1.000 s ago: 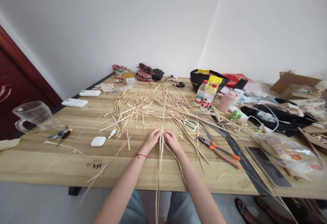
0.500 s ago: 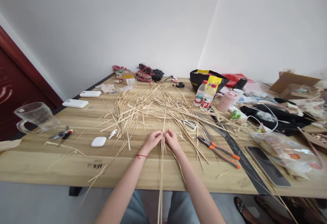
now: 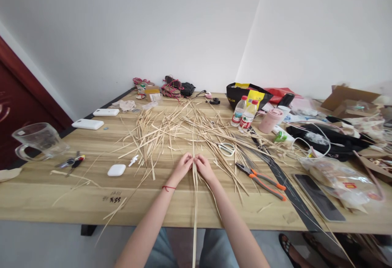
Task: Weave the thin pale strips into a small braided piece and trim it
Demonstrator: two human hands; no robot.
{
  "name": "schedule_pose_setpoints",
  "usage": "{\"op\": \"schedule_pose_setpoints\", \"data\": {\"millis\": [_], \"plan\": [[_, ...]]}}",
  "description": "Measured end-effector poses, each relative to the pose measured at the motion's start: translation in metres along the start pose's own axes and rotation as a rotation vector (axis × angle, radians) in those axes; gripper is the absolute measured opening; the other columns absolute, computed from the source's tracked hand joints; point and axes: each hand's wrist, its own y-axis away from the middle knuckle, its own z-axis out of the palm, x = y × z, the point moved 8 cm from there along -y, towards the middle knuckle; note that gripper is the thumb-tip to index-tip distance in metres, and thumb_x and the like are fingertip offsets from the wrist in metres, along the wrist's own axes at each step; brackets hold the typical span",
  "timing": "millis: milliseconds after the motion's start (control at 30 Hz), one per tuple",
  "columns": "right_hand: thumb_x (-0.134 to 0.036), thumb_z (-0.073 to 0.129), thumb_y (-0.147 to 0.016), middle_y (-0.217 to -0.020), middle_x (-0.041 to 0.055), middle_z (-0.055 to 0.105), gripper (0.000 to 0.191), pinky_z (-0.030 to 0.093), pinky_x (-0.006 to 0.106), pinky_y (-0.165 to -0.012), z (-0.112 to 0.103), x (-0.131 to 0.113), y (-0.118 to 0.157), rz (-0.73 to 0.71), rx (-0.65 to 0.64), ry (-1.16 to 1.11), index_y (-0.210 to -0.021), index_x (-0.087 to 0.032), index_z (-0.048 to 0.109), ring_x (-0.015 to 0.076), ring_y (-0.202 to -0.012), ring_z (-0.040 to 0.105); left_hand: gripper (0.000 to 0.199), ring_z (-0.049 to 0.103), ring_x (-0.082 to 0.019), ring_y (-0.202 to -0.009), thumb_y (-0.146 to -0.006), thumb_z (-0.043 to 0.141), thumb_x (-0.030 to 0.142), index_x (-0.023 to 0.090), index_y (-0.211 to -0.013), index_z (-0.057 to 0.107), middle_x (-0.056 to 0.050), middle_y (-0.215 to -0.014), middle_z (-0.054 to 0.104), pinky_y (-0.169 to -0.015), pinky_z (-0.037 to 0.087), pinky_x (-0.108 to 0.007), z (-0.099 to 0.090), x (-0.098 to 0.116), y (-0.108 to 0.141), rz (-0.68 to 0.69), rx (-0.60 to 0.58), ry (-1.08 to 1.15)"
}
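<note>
Long pale straw strips (image 3: 195, 202) run from between my hands down over the table's front edge. My left hand (image 3: 183, 165), with a red cord at its wrist, is closed on them in a pinch. Right beside it, my right hand (image 3: 203, 166) pinches the same strips, the fingertips of both hands nearly touching. One thin strip trails from my right hand along the forearm. Beyond the hands lies a loose heap of straw strips (image 3: 156, 131). White-handled scissors (image 3: 227, 149) rest partly among the strips to the right.
Orange-handled pliers (image 3: 261, 180) and a phone (image 3: 319, 197) lie on the right. Two bottles (image 3: 246, 117) and a pink cup (image 3: 270, 121) stand behind. On the left are a glass pitcher (image 3: 41, 139), keys (image 3: 72, 162) and a white earphone case (image 3: 116, 170). Another person's feet (image 3: 289, 249) show below.
Below my hands the strips have swung slightly right and lie closer together. Both hands keep their pinch in almost the same place. The view has shifted a little.
</note>
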Motion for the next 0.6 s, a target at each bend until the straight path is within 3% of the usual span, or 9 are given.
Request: {"op": "schedule_pose_setpoints", "data": {"millis": [233,467,600], "plan": [[-0.033,0.051,-0.073,-0.059,-0.0037,0.050,0.017,0.038,0.023,-0.059,0.004,0.002,0.000,0.022,-0.054,0.025,-0.064,-0.019,0.048,0.0121,-0.059,0.046,0.022,0.035,-0.007,-0.049,-0.078,0.050,0.039,0.018,-0.072,0.043,0.007,-0.055,0.038,-0.047,0.027,-0.019,-0.002,-0.011,-0.002,-0.047,-0.006,0.038],[-0.035,0.049,-0.073,-0.047,-0.0087,0.036,0.018,0.025,0.020,-0.043,-0.006,0.018,-0.002,0.119,0.061,-0.096,-0.065,-0.019,0.046,0.0077,-0.042,0.031,0.020,0.036,-0.007,-0.043,-0.079,0.046,0.035,0.019,-0.069,0.041,0.006,-0.054,0.044,-0.043,0.028,-0.019,-0.004,-0.010,-0.002,-0.075,0.025,0.108],[-0.035,0.050,-0.073,-0.045,-0.0087,0.037,0.019,0.027,0.020,-0.043,-0.008,0.017,-0.002,0.098,0.066,-0.076,-0.064,-0.019,0.046,0.0074,-0.041,0.033,0.019,0.037,-0.007,-0.042,-0.077,0.047,0.033,0.018,-0.066,0.041,0.006,-0.054,0.046,-0.042,0.027,-0.019,-0.004,-0.007,-0.002,-0.073,0.022,0.108]]}}
